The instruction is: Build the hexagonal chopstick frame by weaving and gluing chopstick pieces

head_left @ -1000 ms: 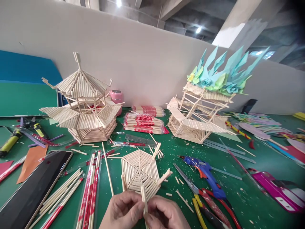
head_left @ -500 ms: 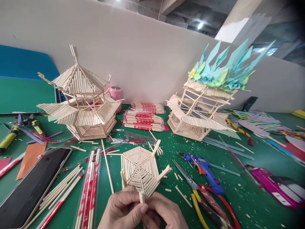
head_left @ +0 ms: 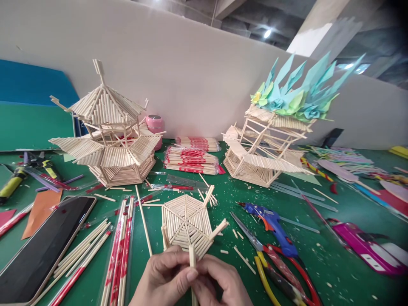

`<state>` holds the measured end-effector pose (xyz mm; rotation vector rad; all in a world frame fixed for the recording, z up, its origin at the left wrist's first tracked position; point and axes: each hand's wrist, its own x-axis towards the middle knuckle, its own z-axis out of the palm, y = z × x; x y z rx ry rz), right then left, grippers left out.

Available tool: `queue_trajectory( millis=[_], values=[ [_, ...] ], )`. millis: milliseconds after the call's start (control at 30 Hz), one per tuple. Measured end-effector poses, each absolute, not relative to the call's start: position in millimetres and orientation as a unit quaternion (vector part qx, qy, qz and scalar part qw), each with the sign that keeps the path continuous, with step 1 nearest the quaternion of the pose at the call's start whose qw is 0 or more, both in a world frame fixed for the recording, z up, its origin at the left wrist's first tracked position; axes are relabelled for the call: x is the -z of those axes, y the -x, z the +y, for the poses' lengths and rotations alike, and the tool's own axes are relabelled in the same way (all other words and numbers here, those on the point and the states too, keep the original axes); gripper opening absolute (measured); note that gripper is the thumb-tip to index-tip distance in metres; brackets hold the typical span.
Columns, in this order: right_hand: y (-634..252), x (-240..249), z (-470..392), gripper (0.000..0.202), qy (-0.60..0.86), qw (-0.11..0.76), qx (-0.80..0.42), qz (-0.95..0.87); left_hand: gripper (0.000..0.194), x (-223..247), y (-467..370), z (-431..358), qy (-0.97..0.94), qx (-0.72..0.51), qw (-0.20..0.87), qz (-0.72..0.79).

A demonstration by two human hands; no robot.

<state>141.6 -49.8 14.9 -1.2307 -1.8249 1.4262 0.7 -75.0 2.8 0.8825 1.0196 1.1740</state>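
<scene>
Closest to the wearer, the left hand (head_left: 165, 278) pinches an upright stick piece (head_left: 192, 257) between thumb and bent fingers, hardly open at all, while the right hand (head_left: 221, 282) has its fingertips drawn together on the lower part of the same piece. That piece stands in front of the near edge of a six-sided panel (head_left: 186, 221); whether it is fixed there cannot be told, as the fingers cover its lower part. The panel lies on the green table (head_left: 223, 187) just beyond the hands, and its work looks well advanced: the face is filled with rows of sticks, and short projecting pieces rise at the lower-left, right and upper-right corners. The top and upper-left corners show none (if they are meant to carry any, those remain undone). To the left of the panel are the bundled sticks (head_left: 119, 250) in clear wrap and a phone (head_left: 47, 246); to its right lie scissors (head_left: 247, 231) and a blue glue gun (head_left: 272, 223). Farther back, a roofed stick pavilion (head_left: 110, 157) stands on the left and a second model (head_left: 264, 165), topped with folded paper (head_left: 296, 93), on the right, with wrapped packets (head_left: 191, 159) between them, before a pale partition (head_left: 191, 76).
</scene>
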Motion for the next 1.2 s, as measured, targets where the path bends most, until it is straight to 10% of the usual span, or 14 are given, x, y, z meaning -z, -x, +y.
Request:
queue_trajectory(
  millis=[200,600,1000,1200],
  values=[
    [-143,-19,-41,0.029,0.393,0.319,-0.796,-0.333,0.023,-5,-1,-74,-0.324,-0.497,0.652,0.472],
    [-142,-20,-42,0.030,0.385,0.351,-0.822,-0.231,0.016,2,-2,-83,-0.592,-0.491,0.377,0.517],
    [-141,-14,-54,0.013,0.415,0.327,-0.384,-0.757,0.016,-11,-2,-80,-0.580,-0.506,0.417,0.483],
    [-148,-18,-51,0.012,0.419,0.321,-0.403,-0.747,0.015,-7,1,-81,-0.628,-0.509,0.377,0.452]
  ],
)
